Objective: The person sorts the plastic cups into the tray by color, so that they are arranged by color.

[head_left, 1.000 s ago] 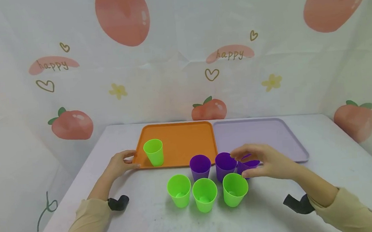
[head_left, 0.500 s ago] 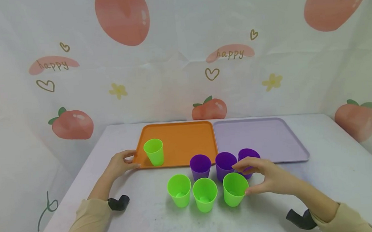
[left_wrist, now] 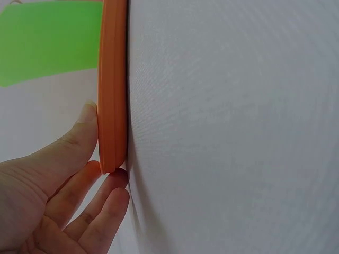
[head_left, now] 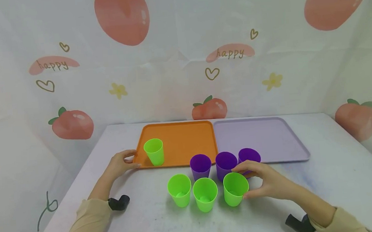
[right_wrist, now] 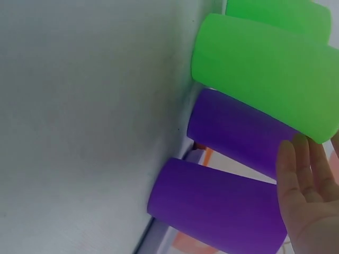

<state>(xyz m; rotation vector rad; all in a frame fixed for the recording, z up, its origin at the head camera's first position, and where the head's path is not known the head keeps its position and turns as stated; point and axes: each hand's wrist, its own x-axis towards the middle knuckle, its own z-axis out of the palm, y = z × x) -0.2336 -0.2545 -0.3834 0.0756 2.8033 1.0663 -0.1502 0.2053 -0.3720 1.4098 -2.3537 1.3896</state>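
Note:
My right hand (head_left: pixel 243 183) curls round the rightmost green cup (head_left: pixel 234 190) of three green cups standing in a row on the white table: thumb on its near side, index finger behind its rim. The right wrist view shows my fingers (right_wrist: pixel 304 190) at that green cup's (right_wrist: pixel 265 79) rim. Behind the row stand three purple cups (head_left: pixel 200 166). My left hand (head_left: pixel 126 161) pinches the near-left corner of the orange tray (head_left: pixel 181 142), thumb on top of the orange rim (left_wrist: pixel 112 95) and fingers beneath. One green cup (head_left: pixel 154 152) stands upright on that tray.
A lilac tray (head_left: pixel 266 135) lies to the right of the orange one, with the rightmost purple cup (head_left: pixel 249 155) at its front edge. A peach-print cloth wall (head_left: pixel 181 58) closes off the back and sides. The table edge (head_left: pixel 59 213) runs along the left.
My right hand has drawn back from the rightmost purple cup towards me and closed round the rightmost green cup. The left hand has stayed on the orange tray's corner.

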